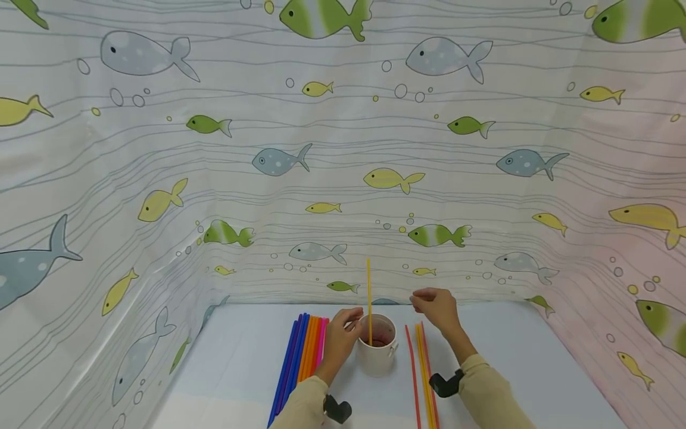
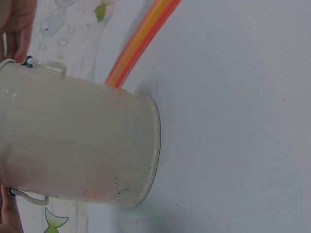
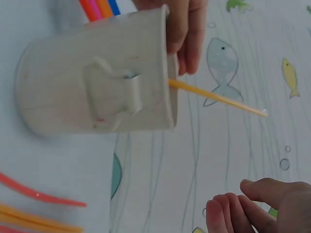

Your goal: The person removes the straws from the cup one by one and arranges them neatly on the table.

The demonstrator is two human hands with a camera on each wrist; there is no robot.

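Observation:
A small off-white pail [image 1: 377,360] with lugs on its sides stands upright on the table. One yellow straw [image 1: 368,286] stands in it, rising well above the rim. My left hand [image 1: 339,338] is at the pail's left rim, its fingers [image 3: 193,36] loosely bent beside the mouth; whether they touch the rim is hard to tell. To the right of the pail, my right hand [image 1: 438,308] hovers with loosely curled fingers and nothing between them. Below it lie red straws [image 1: 412,369] and yellow straws [image 1: 423,369], side by side.
Left of the pail, a row of blue, purple, orange and pink straws [image 1: 302,345] lies partly under the left forearm. The white table [image 1: 230,363] is enclosed at the back and sides by a fish-patterned curtain [image 1: 354,232]. Each wrist carries a black strap piece [image 1: 446,384].

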